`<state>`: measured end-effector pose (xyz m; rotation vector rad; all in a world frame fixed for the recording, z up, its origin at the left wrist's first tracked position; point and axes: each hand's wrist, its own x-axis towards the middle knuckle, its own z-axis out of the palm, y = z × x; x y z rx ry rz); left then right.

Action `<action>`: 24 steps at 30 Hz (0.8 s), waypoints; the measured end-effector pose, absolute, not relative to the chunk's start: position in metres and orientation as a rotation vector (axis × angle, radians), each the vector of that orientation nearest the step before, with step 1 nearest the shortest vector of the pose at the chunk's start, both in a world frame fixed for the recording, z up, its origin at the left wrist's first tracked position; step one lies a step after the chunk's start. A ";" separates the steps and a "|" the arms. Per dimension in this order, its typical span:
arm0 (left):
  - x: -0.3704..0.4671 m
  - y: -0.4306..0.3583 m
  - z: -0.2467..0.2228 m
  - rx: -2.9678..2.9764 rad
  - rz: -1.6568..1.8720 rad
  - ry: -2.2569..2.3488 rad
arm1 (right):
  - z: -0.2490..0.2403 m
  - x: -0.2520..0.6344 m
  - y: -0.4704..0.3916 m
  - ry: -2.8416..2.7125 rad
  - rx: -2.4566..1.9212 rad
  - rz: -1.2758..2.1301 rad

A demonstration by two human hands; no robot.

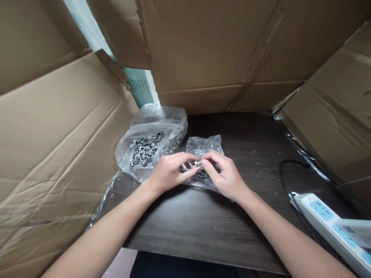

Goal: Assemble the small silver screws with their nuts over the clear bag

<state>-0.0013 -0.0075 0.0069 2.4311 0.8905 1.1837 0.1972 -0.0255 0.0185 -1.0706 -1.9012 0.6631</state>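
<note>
A small silver bolt (pixel 197 163) is held between my two hands over a clear plastic bag. My left hand (pixel 174 170) has its thumb and fingertips closed at the bolt's left end. From the right, my right hand (pixel 223 172) pinches the other end; its fingertips partly cover what sits there. Just beneath the hands lies the small clear bag (pixel 204 143), with dark metal pieces (pixel 202 173) in it, too hidden to name. Left of my hands stands a larger translucent bag (pixel 125 154), open, holding a heap of silver bolts (pixel 146 148).
The dark wooden table (pixel 203 227) is walled by cardboard at the left (pixel 58 135), back (pixel 208 46) and right (pixel 333 100). A white power strip (pixel 319 210) with a lit red light lies at the right, and a black cable (pixel 285 177) loops beside it.
</note>
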 end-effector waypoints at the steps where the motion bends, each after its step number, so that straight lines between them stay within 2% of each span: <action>1: -0.001 -0.008 0.007 2.435 1.171 0.892 | 0.018 0.197 -0.025 -1.908 -1.080 0.658; 9: -0.004 -0.006 0.008 2.423 1.140 0.952 | 0.017 0.201 -0.024 -1.886 -1.166 0.639; 24: 0.000 -0.011 0.009 2.424 1.046 0.881 | 0.011 0.199 -0.025 -2.027 -1.007 0.699</action>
